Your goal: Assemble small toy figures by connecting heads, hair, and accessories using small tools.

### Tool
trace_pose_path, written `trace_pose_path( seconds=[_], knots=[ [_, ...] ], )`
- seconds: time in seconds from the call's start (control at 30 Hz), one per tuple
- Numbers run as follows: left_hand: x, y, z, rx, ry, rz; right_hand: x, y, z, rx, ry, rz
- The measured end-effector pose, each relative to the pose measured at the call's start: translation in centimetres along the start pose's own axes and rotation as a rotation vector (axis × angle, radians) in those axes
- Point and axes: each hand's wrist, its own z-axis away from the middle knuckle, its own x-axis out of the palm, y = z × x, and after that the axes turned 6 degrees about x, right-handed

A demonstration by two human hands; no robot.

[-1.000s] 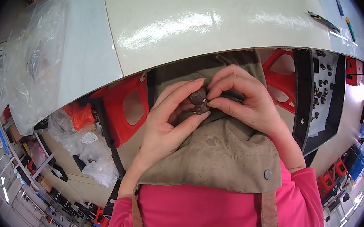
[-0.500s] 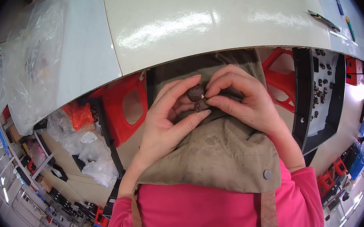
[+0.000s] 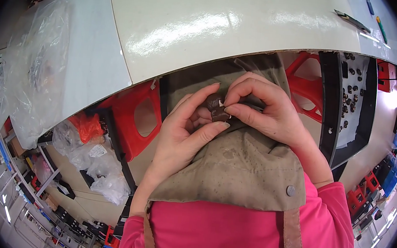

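Note:
A small dark brown figure (image 3: 215, 105), with a rounded upper part and a lumpy lower part, is held above my lap. My left hand (image 3: 186, 123) grips it between the fingers on top and the thumb underneath. Pinched together at the figure's right edge are the thumb and fingertips of my right hand (image 3: 262, 106). A tiny whitish spot shows beside those fingertips, and whatever lies between them is too small to name. An olive-brown apron (image 3: 232, 175) spreads beneath both hands.
Beyond my hands curves the edge of a pale worktable (image 3: 181, 7). A utility knife (image 3: 352, 20) lies far right on it, clear plastic bags (image 3: 37, 65) at left. Red stools (image 3: 136, 123) stand under it. A black tray (image 3: 365, 126) at right holds several small dark pieces (image 3: 349, 98).
The brown figure has turned a little in my fingers, and its rounded part now shows a different side. Both hands stay in nearly the same place.

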Motion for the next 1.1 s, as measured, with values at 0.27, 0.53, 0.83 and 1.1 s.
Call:
trace_pose_path(
  seconds=[0.27,0.53,0.83,1.1],
  knots=[
    [0.11,-0.09,0.0,0.03,-0.014,0.044,0.0,0.02,0.21,0.04,-0.018,-0.018],
    [0.34,-0.41,-0.02,0.07,0.08,0.0,0.23,-0.22,0.4,0.177,-0.069,-0.18],
    [-0.08,-0.66,0.06,0.116,0.053,-0.099,0.15,-0.25,0.33,0.26,-0.129,-0.202],
    [0.22,-0.42,-0.25,0.273,0.019,-0.269,-0.06,0.39,0.48,0.291,-0.157,-0.393]
  ],
)
